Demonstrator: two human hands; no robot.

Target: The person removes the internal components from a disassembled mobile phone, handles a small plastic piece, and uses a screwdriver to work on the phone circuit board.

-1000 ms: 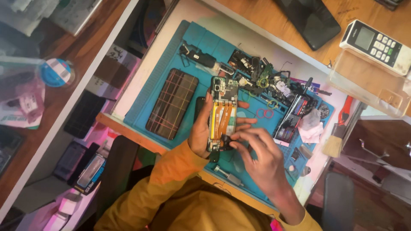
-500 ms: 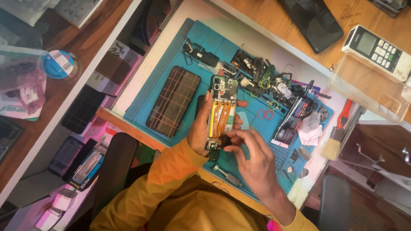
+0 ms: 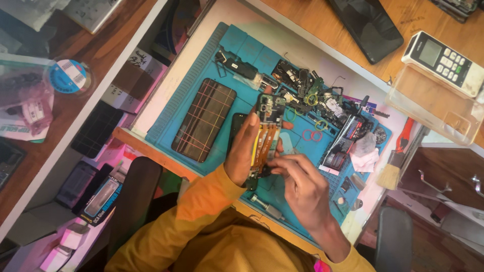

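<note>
Over the blue rubber work mat (image 3: pixel 191 100), the left hand (image 3: pixel 243 151) still grips the opened black phone with orange ribbon cables (image 3: pixel 266 132), as before. The right hand (image 3: pixel 298 182) has its fingers pinched together at the phone's bottom end, maybe on a tiny tool.

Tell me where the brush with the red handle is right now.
In the head view, the red-handled brush lies at the right edge of the blue work mat, bristles toward the person, just below the clear plastic box and well right of the right hand.
</note>
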